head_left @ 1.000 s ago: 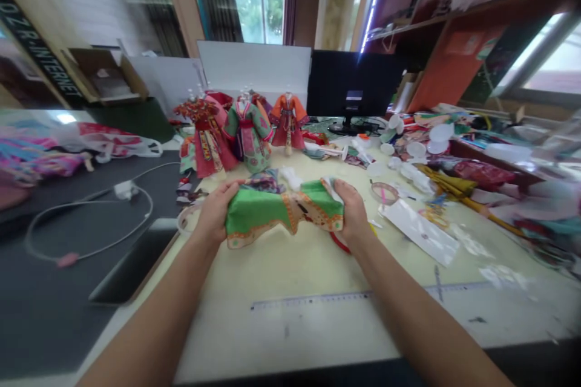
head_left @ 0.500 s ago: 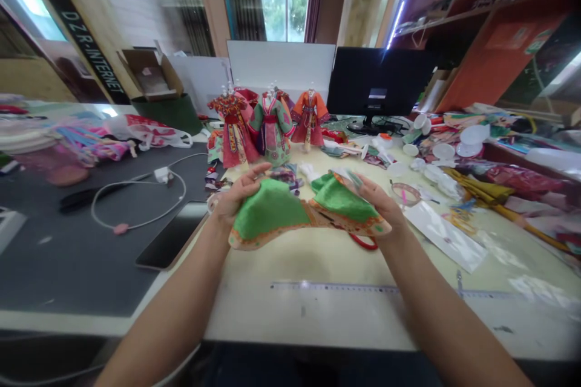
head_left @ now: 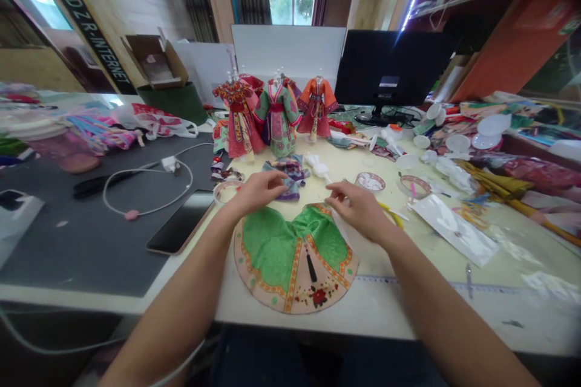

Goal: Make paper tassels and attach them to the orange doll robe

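A small doll skirt (head_left: 267,248), green with a peach and orange border, lies spread on the table in front of me. Its front panel carries a black tassel and a red flower. My left hand (head_left: 263,189) hovers over the skirt's upper left edge, fingers loosely bent and pointing right, with nothing seen in them. At the upper right edge is my right hand (head_left: 358,205), its fingers slightly apart and bent towards the left; it also appears to hold nothing. Purple and blue patterned cloth (head_left: 288,175) lies just beyond the hands.
Several dressed doll stands, including a green robe (head_left: 278,118) and an orange one (head_left: 316,106), stand at the back before a monitor (head_left: 394,66). A phone (head_left: 181,224) and white cable (head_left: 109,193) lie left. Right are a ruler (head_left: 490,289), a white packet (head_left: 454,227) and tape rolls (head_left: 415,186).
The skirt has gone from being held up, folded, between both hands to lying flat on the table. Both hands have let go of it and sit above its top edge.
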